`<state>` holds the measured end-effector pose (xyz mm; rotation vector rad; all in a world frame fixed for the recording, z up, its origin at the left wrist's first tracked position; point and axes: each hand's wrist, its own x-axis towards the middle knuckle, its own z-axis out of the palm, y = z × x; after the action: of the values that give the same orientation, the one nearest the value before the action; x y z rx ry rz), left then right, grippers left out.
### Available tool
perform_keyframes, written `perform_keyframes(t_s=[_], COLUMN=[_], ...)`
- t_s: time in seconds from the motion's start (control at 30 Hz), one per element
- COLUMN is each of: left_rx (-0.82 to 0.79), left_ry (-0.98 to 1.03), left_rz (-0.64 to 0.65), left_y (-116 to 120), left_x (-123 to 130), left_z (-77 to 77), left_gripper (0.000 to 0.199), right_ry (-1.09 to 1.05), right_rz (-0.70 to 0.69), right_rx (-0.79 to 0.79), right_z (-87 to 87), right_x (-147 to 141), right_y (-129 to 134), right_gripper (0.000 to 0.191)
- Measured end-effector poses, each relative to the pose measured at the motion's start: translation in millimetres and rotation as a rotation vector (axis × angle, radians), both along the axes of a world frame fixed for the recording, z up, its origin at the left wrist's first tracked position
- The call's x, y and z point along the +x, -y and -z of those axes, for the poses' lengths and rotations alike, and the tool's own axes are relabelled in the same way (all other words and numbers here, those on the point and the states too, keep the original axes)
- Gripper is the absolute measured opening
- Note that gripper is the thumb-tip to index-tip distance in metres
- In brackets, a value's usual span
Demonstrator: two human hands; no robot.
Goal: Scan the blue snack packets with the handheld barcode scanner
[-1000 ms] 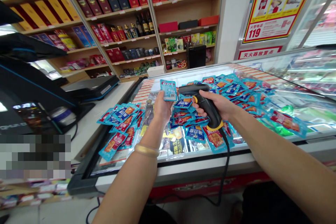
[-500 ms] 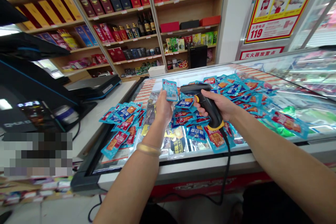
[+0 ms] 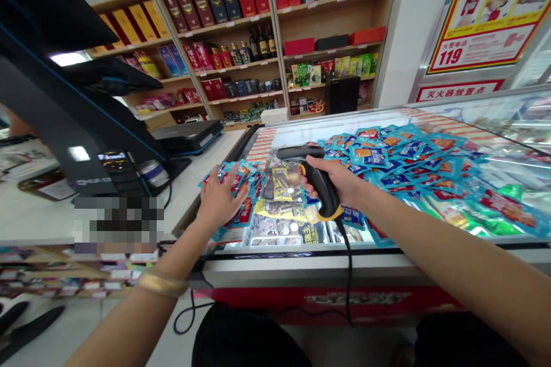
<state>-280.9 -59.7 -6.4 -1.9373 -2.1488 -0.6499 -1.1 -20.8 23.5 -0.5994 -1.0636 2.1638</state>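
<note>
My left hand [image 3: 221, 198], a gold bangle [image 3: 162, 283] on its wrist, lies with fingers spread over the small left pile of blue snack packets [image 3: 247, 171]. Whether a packet is under the palm is hidden. In my right hand [image 3: 333, 180] is a black and yellow barcode scanner [image 3: 325, 189], its head pointing left and its cable [image 3: 348, 269] hanging over the front edge. A far larger heap of red and blue snack packets [image 3: 407, 155] spreads to the right of the scanner, on the glass top of a chest freezer [image 3: 275, 272].
A dark checkout terminal [image 3: 81, 120] and a black scale [image 3: 189, 135] stand on the white counter [image 3: 183, 198] at left. Yellow packages [image 3: 282, 183] show through the glass. Behind are shelves of boxes and bottles [image 3: 235, 54]. A fire notice [image 3: 482, 28] hangs at right.
My left hand has moved left from beside the scanner to the left pile; the packet it held up is no longer in its fingers. The view has swung left; my right hand still holds the scanner.
</note>
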Motion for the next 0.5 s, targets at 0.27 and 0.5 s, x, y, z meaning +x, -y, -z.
perform_keyframes(t_s=[0.27,0.5], left_rx=[-0.167,-0.183], left_ry=[-0.118,-0.115], left_rz=[-0.058,-0.015], left_y=[-10,-22], left_x=[-2,-5], left_z=[24.8,19.6], left_gripper=[0.065,0.064], right_ry=[0.009,0.015], right_rz=[-0.041,-0.018], right_rx=[-0.044,-0.062], right_z=[18.6,15.8], right_x=[-39,-36], right_y=[-4,-4], right_gripper=[0.028,0.03])
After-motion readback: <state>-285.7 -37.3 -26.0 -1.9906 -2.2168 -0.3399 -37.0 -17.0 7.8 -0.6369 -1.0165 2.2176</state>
